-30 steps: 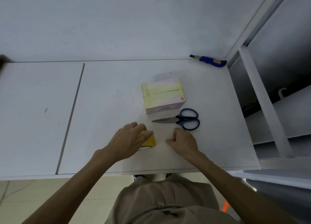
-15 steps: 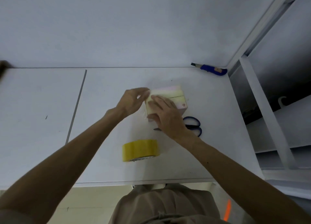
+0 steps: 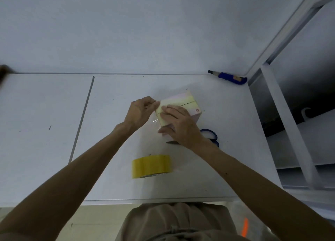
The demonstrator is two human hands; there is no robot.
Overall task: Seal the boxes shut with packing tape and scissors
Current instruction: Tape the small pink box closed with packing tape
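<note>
Tape roll [image 3: 151, 165] now abandoned; left hand [image 3: 139, 112] pinches a clear strip [image 3: 154, 121] at the left end of the box [image 3: 188, 100], right hand [image 3: 181, 123] presses flat-fingered on top: sealing begins.

A single wide-angle camera on the person's head looks forward and steeply down at the white surface [image 3: 117, 99], near enough that both forearms [image 3: 87, 164] fill the lower frame. The box [image 3: 188, 103] sits about mid-frame; the wall [image 3: 145, 23] fills the top, a shelf frame [image 3: 285, 114] the right.
</note>
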